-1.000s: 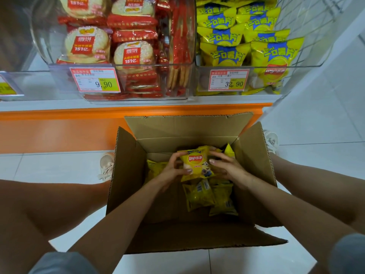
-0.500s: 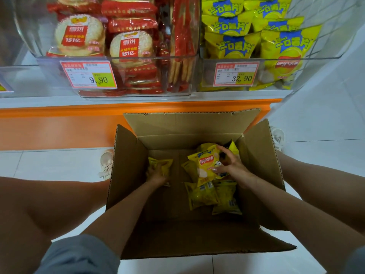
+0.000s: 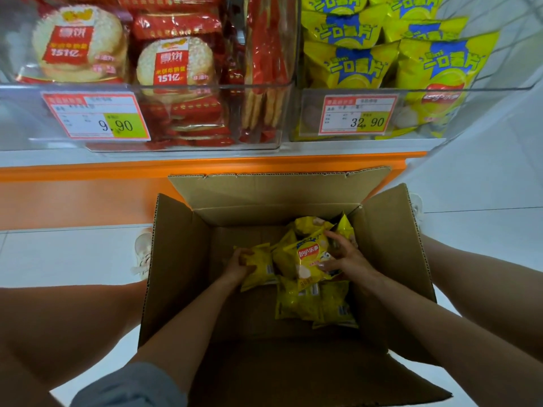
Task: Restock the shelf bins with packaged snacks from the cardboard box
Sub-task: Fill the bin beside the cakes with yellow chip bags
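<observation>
**Cardboard, film and clear plastic**

The cardboard box point(image 3: 182, 274) is brown corrugated board, matt and a little rough. The chip bags point(image 3: 308, 259) inside it are thin yellow plastic film, glossy and crinkled. The bins point(image 3: 205, 87) on the shelf are clear hard plastic, smooth, with light reflections. The rice cracker packs point(image 3: 176, 63) are of shiny film, partly red and partly transparent. The price tags point(image 3: 95, 117) look like printed paper, matt. The shelf edge point(image 3: 205, 164) is orange and smooth, with a soft sheen. The floor point(image 3: 73, 251) is white tile, glossy. The grey cloth point(image 3: 129, 386) at the bottom is matt.
</observation>
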`<state>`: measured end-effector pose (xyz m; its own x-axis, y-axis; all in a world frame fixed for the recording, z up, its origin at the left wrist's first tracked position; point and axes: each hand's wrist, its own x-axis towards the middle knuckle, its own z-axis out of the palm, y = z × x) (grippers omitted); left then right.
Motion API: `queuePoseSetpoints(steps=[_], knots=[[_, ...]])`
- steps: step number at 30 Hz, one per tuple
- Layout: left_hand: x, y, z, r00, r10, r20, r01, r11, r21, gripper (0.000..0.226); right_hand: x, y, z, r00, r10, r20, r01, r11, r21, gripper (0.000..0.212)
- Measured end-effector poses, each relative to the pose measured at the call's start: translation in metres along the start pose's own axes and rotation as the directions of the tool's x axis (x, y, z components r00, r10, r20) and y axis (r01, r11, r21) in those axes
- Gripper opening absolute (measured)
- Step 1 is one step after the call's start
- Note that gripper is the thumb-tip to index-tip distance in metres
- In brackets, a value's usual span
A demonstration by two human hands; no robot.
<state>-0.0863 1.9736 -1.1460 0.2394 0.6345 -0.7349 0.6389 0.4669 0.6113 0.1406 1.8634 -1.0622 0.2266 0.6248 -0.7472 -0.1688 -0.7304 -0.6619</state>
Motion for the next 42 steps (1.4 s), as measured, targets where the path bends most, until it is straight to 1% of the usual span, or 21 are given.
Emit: queuePoseSetpoints(steps=[3, 7, 11, 14, 16, 18, 21, 22, 23, 25, 27, 28, 31, 34, 36, 37, 38, 39, 40, 41, 42], knots=[[-0.002, 0.006, 0.002, 1.000, 0.005, 0.024, -0.002, 0.994, -0.111, 0.043, 0.000, -0.001, 0.001, 1.000, 0.019, 0.001, -0.019, 1.000, 0.001, 0.081], [-0.016, 0.019, 0.004, 0.994, 0.087, 0.073, -0.077, 0.989, -0.126, 0.051, 0.000, -0.004, 0.002, 1.000, 0.028, -0.013, -0.028, 0.999, -0.032, 0.082], [-0.034, 0.037, 0.003, 0.974, 0.215, 0.068, -0.194, 0.953, -0.233, 0.076, -0.003, -0.009, 0.004, 0.996, -0.028, -0.081, 0.020, 0.995, -0.093, 0.088], [-0.044, 0.052, 0.000, 0.985, 0.168, 0.035, -0.149, 0.939, -0.311, 0.091, -0.010, -0.019, 0.006, 0.992, -0.034, -0.118, 0.027, 0.998, -0.065, 0.089], [-0.053, 0.062, -0.002, 0.992, 0.124, 0.021, -0.108, 0.930, -0.351, 0.081, -0.013, -0.022, 0.008, 0.991, -0.037, -0.131, 0.032, 0.999, -0.039, 0.084], [-0.063, 0.071, -0.004, 0.991, 0.112, 0.075, -0.070, 0.905, -0.420, 0.060, -0.021, -0.028, 0.014, 0.992, -0.026, -0.122, 0.024, 1.000, -0.018, 0.081], [-0.078, 0.081, -0.007, 0.975, 0.138, 0.176, -0.032, 0.866, -0.498, 0.032, -0.026, -0.025, 0.017, 0.991, -0.057, -0.123, 0.059, 0.998, 0.008, 0.095], [-0.081, 0.084, -0.009, 0.971, 0.145, 0.188, -0.028, 0.857, -0.514, 0.023, -0.025, -0.023, 0.016, 0.990, -0.078, -0.122, 0.080, 0.997, 0.011, 0.093], [-0.084, 0.085, -0.010, 0.968, 0.153, 0.201, -0.023, 0.846, -0.532, 0.019, -0.027, -0.023, 0.014, 0.987, -0.092, -0.128, 0.096, 0.995, 0.021, 0.086], [-0.088, 0.084, -0.012, 0.959, 0.179, 0.218, -0.031, 0.834, -0.550, 0.025, -0.043, -0.033, 0.012, 0.985, -0.109, -0.133, 0.116, 0.992, 0.052, 0.074], [-0.090, 0.080, -0.011, 0.965, 0.181, 0.190, -0.050, 0.837, -0.545, 0.026, -0.054, -0.040, 0.011, 0.992, -0.102, -0.075, 0.109, 0.990, 0.086, 0.064], [-0.092, 0.079, -0.010, 0.970, 0.176, 0.167, -0.058, 0.838, -0.543, 0.024, -0.057, -0.043, 0.011, 0.993, -0.108, -0.057, 0.113, 0.989, 0.098, 0.064], [-0.096, 0.076, -0.010, 0.969, 0.169, 0.181, -0.042, 0.833, -0.552, 0.028, -0.060, -0.045, 0.013, 0.992, -0.118, -0.034, 0.121, 0.985, 0.126, 0.089], [-0.098, 0.073, -0.016, 0.956, 0.155, 0.248, -0.018, 0.878, -0.479, 0.031, -0.059, -0.043, 0.008, 0.990, -0.138, -0.013, 0.139, 0.982, 0.125, 0.074], [-0.099, 0.072, -0.020, 0.940, 0.153, 0.304, 0.011, 0.880, -0.475, 0.030, -0.066, -0.046, 0.009, 0.990, -0.139, 0.004, 0.137, 0.982, 0.129, 0.075], [-0.099, 0.073, -0.023, 0.928, 0.166, 0.334, 0.017, 0.875, -0.484, 0.037, -0.068, -0.048, 0.009, 0.990, -0.139, 0.008, 0.137, 0.981, 0.138, 0.074], [-0.100, 0.073, -0.025, 0.915, 0.182, 0.360, 0.022, 0.868, -0.495, 0.051, -0.070, -0.051, 0.010, 0.990, -0.142, 0.011, 0.138, 0.979, 0.147, 0.065], [-0.099, 0.073, -0.026, 0.900, 0.195, 0.389, 0.030, 0.864, -0.503, 0.068, -0.071, -0.052, 0.011, 0.989, -0.146, 0.011, 0.142, 0.976, 0.167, 0.049], [-0.098, 0.074, -0.028, 0.889, 0.206, 0.408, 0.035, 0.859, -0.510, 0.078, -0.071, -0.052, 0.010, 0.989, -0.145, 0.007, 0.141, 0.972, 0.187, 0.037], [-0.098, 0.075, -0.029, 0.876, 0.223, 0.428, 0.041, 0.849, -0.526, 0.076, -0.069, -0.051, 0.009, 0.989, -0.147, 0.000, 0.144, 0.969, 0.198, 0.034], [-0.099, 0.077, -0.030, 0.870, 0.236, 0.433, 0.043, 0.838, -0.544, 0.064, -0.068, -0.051, 0.009, 0.988, -0.155, -0.019, 0.155, 0.971, 0.181, 0.033]])
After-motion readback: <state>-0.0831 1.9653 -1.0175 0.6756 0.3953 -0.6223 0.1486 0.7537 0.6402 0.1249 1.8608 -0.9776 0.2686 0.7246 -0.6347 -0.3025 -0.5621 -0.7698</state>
